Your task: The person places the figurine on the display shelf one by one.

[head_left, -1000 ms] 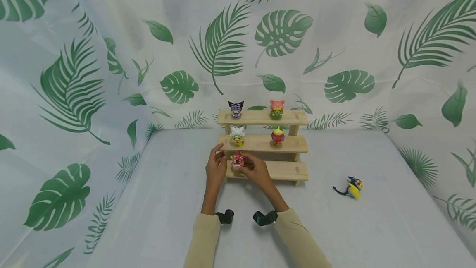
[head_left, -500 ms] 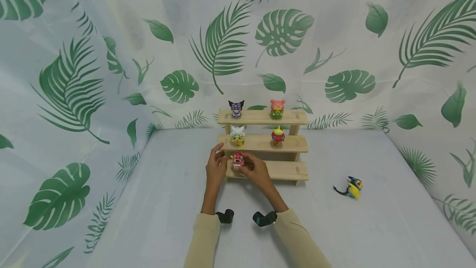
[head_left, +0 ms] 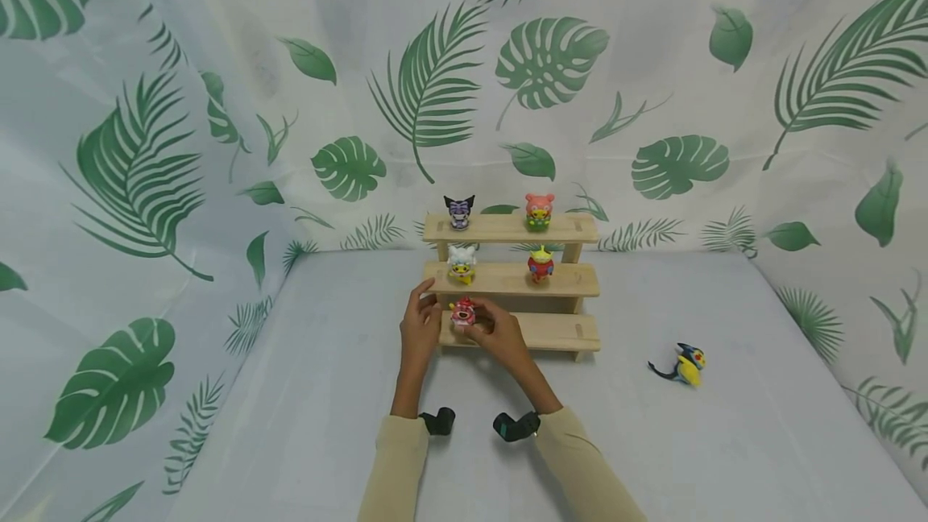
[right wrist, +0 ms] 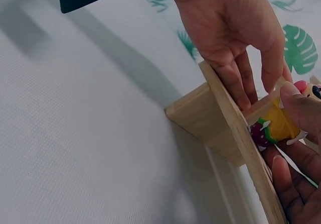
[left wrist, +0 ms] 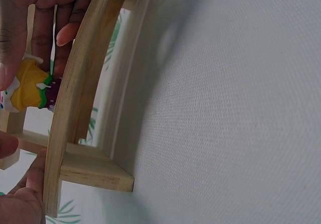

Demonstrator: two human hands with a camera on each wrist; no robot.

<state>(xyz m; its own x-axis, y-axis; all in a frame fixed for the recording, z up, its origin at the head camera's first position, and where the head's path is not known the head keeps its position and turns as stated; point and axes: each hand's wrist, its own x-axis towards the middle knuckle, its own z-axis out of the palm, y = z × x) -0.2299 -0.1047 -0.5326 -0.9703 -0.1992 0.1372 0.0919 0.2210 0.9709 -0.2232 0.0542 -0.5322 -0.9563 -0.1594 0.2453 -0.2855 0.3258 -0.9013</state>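
Note:
A small figurine (head_left: 462,313) stands at the left part of the lowest tier of a wooden three-tier display stand (head_left: 547,330). It looks pink-red from above; the wrist views show a yellow body with white drips and a purple and green base (right wrist: 260,133) on or right at the board. My right hand (head_left: 502,337) pinches it between thumb and fingers from the right. At the board's left end is my left hand (head_left: 420,333), its fingers loosely bent and some resting against the wood. In the left wrist view, its thumb (left wrist: 7,145) is apart from the figurine.
On the middle tier stand a white-topped figurine (head_left: 461,266) and a red one (head_left: 540,266). The top tier bears a purple-black figurine (head_left: 459,214) and a pink one (head_left: 539,213). A blue-and-yellow figurine (head_left: 689,366) lies on the white tabletop (head_left: 326,425) at the right.

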